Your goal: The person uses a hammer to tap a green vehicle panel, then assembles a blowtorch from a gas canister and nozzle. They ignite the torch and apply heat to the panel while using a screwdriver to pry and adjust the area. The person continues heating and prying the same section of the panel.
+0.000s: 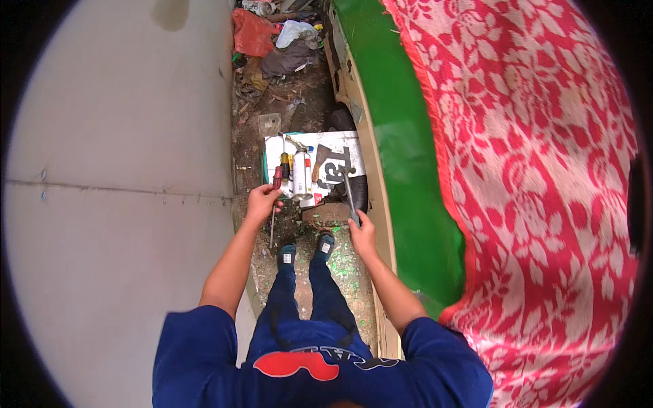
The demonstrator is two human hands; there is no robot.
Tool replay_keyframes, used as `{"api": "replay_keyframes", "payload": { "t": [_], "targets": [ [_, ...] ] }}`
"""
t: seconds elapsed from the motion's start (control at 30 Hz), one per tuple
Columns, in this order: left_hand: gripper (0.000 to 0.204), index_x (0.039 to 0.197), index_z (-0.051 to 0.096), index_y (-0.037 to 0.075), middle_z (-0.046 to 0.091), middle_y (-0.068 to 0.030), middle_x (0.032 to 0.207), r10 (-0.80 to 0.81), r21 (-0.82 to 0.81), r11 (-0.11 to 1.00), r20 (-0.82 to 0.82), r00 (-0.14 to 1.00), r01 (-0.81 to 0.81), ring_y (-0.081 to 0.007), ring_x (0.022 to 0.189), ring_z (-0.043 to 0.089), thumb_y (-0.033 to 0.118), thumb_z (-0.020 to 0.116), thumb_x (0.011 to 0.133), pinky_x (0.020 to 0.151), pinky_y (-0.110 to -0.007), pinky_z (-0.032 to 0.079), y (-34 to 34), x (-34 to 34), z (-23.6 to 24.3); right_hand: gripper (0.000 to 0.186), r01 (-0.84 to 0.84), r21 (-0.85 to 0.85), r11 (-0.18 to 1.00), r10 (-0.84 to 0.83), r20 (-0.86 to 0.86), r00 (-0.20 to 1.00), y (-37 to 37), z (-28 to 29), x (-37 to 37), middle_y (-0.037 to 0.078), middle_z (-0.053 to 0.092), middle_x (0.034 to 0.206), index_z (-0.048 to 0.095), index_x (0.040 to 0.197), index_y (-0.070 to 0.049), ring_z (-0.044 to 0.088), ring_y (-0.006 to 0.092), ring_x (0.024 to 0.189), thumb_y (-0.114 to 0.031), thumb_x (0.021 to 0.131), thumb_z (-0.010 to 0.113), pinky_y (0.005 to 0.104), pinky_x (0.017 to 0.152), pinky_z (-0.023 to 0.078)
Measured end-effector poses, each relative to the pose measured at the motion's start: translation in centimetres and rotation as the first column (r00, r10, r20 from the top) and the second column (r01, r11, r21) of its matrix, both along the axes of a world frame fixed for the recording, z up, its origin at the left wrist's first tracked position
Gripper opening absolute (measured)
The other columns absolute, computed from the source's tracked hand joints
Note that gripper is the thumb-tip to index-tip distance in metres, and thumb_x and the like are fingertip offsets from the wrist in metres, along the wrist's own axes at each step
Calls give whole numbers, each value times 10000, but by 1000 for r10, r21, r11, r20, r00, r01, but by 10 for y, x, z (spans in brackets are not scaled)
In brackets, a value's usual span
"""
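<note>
Left hand: the left hand (264, 202) has its fingers curled round a red-handled screwdriver (277, 178); exact fingertip contact too small to tell.
Red screwdriver: handle points away from the body, shaft runs back below the hand toward the feet; in the air, left of centre.
Right hand: the right hand (363, 232) has its fingers wrapped round the grip end of a hammer (350, 194); thumb detail unclear.
Hammer: head away from the body, over the right part of the board in this view; can't tell if it touches anything.
White board: printed white board (335, 139) lies ahead of the feet, tools on top.
On board: yellow-and-black screwdriver (285, 163) at left, white cylindrical can (302, 175) just beside it, wooden-handled scraper (318, 163) right of the can.
Far edge: clear plastic container (269, 124) near the board's upper left corner.
Debris: red plastic bag (253, 34), white plastic bag (296, 32) and dark cloth (289, 60) heaped farther up the passage.
Sides: grey wall (122, 102) left; green panel (422, 204) right, partly under a red-and-white floral blanket (524, 136).
</note>
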State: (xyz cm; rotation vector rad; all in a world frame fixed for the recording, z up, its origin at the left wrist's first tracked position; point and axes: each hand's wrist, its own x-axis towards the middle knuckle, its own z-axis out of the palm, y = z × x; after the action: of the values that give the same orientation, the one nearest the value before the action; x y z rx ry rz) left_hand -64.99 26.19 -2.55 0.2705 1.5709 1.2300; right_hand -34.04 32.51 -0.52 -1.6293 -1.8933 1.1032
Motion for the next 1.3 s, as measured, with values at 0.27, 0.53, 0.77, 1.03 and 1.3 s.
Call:
{"api": "replay_keyframes", "payload": {
  "t": [0.27,0.53,0.77,1.03,1.3],
  "targets": [
    [388,1191,632,-29,602,-47,678,-112,-23,993,-426,898,113,-150,567,664,82,694,824,510,-326,541,134,8,-28,412,-80,107,991,65,139,988,103,-95,-50,240,626,1228,599,1247,30,602,397,1137,-183,898,644,445,974,474],
    [376,1079,682,10,708,-221,868,-309,-260,950,-708,635,171,-364,837,699,217,706,767,746,-459,535,224,15,-92,427,-135,101,986,104,265,959,157,-133,-58,211,632,1197,584,1275,10,610,396,1097,-205,907,627,462,930,493],
    [535,1221,542,2,697,-250,989,-522,-447,852,-690,501,272,-416,938,682,252,728,786,824,-519,533,245,34,-112,435,-101,-9,995,97,351,931,175,-147,-62,218,635,1190,583,1280,5,612,393,1101,-212,907,629,466,943,489],
    [370,1169,531,6,724,-215,982,-641,-567,767,-662,388,300,-350,961,712,145,635,842,843,-475,542,257,32,-100,402,-101,28,995,88,300,950,167,-164,-71,216,618,1225,586,1256,15,598,393,1125,-171,902,629,446,961,477],
    [225,1111,578,21,729,-189,957,-632,-570,774,-720,286,275,-335,895,718,130,515,924,758,-478,560,251,39,-127,418,-59,77,995,37,268,963,164,-174,-71,232,637,1172,596,1239,20,607,404,1091,-180,878,664,439,956,469]
  ]
}}
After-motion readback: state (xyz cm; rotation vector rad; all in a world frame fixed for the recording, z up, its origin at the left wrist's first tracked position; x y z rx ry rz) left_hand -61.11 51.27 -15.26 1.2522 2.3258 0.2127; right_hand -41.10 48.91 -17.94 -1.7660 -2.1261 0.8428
